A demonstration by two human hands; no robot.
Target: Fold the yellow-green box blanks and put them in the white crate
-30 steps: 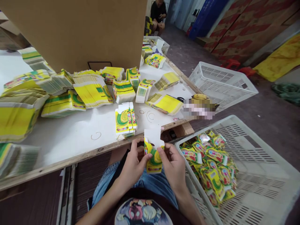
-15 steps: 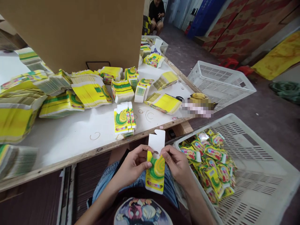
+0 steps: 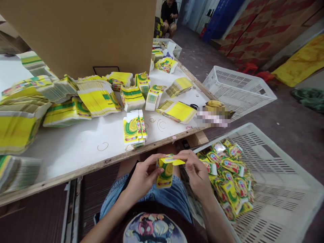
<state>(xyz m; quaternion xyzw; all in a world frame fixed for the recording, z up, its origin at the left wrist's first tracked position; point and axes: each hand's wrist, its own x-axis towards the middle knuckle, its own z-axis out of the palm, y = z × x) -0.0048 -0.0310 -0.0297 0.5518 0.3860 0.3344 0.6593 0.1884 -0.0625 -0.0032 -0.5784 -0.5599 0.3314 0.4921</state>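
Note:
A small yellow-and-green carton [image 3: 165, 176] is held upright above my lap, its top flap folded over toward me. My left hand [image 3: 146, 173] grips its left side, thumb on the front face and fingers behind. At the top right, my right hand [image 3: 196, 170] has its fingers closed on the flap [image 3: 173, 160]. The inside of the carton is hidden. On the table edge ahead stands a little group of similar cartons [image 3: 131, 130]. To my right, a white crate [image 3: 275, 189] holds a heap of small printed packets [image 3: 231, 177].
The white table [image 3: 83, 141] carries bundles of flat cartons [image 3: 98, 98]. A large cardboard box [image 3: 83, 37] stands at the back. Bananas [image 3: 215, 104] lie at the table's right corner, beside another white crate [image 3: 240, 87]. A person [image 3: 170, 17] sits in the background.
The carton's white top flap stood up before and is now folded down, its printed side showing. My right hand has moved up slightly with the flap; my left hand keeps its grip.

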